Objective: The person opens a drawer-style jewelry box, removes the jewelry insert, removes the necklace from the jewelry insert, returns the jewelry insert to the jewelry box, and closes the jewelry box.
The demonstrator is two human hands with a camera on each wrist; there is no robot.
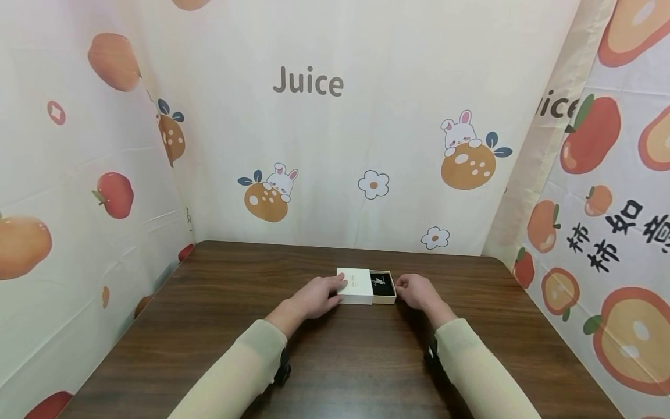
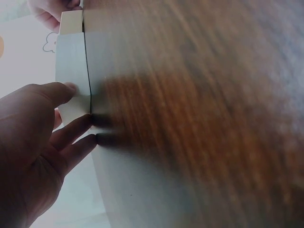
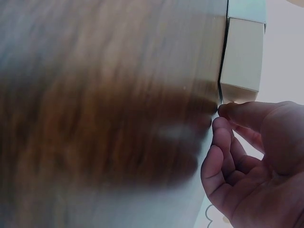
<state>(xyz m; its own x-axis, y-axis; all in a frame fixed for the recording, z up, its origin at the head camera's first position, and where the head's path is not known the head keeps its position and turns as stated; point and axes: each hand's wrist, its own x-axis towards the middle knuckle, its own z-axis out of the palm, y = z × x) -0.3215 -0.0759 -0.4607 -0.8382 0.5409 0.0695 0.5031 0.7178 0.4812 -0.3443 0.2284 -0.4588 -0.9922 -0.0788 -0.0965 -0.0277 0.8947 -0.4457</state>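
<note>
A small white slide-out gift box (image 1: 355,286) lies on the table, its inner tray (image 1: 384,299) drawn partway out to the right. Black lining (image 1: 387,284) shows inside the tray, with a small silvery piece on it, too small to identify. My left hand (image 1: 316,297) grips the left part of the outer sleeve (image 2: 71,57), thumb along the near side and fingers over the top and far side. At the tray's right end (image 3: 241,92), my right hand (image 1: 416,291) has its fingers curled and pinches at the lower edge; its exact hold is partly hidden.
The dark wooden table (image 1: 356,361) reaches back to a printed curtain (image 1: 335,134) with fruit and rabbit drawings. More printed cloth hangs at the left (image 1: 68,151) and right (image 1: 628,192) sides.
</note>
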